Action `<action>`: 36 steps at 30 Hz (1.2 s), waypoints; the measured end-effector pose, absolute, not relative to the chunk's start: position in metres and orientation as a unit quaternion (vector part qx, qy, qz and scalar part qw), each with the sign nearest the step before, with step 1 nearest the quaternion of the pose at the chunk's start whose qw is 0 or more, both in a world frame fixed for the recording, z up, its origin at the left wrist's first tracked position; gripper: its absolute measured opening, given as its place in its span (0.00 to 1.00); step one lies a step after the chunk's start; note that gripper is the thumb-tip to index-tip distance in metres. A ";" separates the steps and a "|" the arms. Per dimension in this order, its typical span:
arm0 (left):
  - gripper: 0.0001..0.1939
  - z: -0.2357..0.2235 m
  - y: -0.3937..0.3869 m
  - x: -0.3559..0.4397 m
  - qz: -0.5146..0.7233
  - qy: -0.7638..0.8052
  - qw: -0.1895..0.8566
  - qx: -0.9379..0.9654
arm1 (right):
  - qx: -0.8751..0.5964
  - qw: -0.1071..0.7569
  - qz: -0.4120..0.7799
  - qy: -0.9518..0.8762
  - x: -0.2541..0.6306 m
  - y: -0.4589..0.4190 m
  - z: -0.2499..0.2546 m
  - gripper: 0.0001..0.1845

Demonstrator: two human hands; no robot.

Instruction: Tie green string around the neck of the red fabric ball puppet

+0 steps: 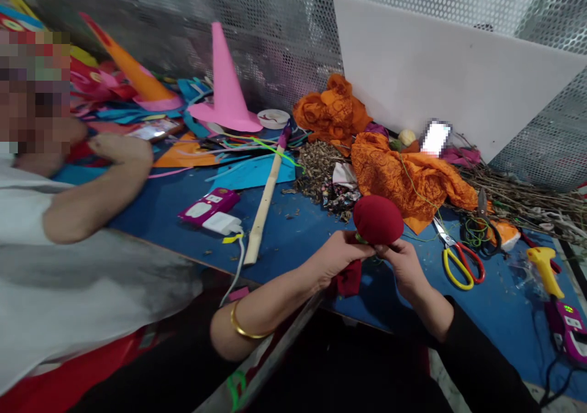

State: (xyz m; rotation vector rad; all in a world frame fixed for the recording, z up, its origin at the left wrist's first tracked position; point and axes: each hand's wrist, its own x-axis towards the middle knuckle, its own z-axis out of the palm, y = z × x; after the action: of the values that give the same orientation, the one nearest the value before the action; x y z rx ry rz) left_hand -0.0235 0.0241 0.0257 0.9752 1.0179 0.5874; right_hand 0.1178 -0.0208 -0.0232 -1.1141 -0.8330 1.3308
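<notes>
A round, stuffed ball of dark red cloth stands above my two hands near the table's front edge. My left hand pinches its gathered neck from the left. From the right, my right hand closes its thumb and fingers at the same neck. A loose flap of red cloth hangs below my left hand. A bit of green string shows at the neck, partly hidden by my fingers. Scissors with yellow and red handles lie open to the right of my right hand.
Orange patterned cloth and dried plant bits lie behind my hands. A wooden stick and purple power strip are left. A yellow glue gun lies right. A co-worker's arm rests at the left; pink cone hat behind.
</notes>
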 end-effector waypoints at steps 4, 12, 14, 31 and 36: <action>0.16 0.025 0.025 -0.023 0.288 0.467 0.708 0.444 | -0.481 0.600 0.574 -0.281 0.123 -0.018 -0.028 0.12; 0.14 0.033 0.034 -0.039 0.291 0.489 0.682 0.459 | -0.415 0.620 0.626 -0.227 0.131 -0.017 -0.018 0.14; 0.14 0.035 0.034 -0.041 0.296 0.497 0.678 0.453 | -0.385 0.640 0.639 -0.186 0.133 -0.016 -0.016 0.13; 0.15 0.027 0.039 -0.044 0.209 0.474 0.668 0.534 | -0.252 0.668 0.698 -0.053 0.166 -0.008 -0.005 0.06; 0.17 0.025 0.045 -0.049 0.210 0.484 0.643 0.556 | -0.229 0.692 0.681 -0.064 0.191 -0.008 0.002 0.06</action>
State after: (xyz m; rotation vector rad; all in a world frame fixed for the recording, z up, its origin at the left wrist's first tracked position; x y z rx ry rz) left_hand -0.0490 0.0452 0.0255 1.2664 1.1027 0.4775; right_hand 0.1905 -0.0081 0.0017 -0.5126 -0.1437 1.5226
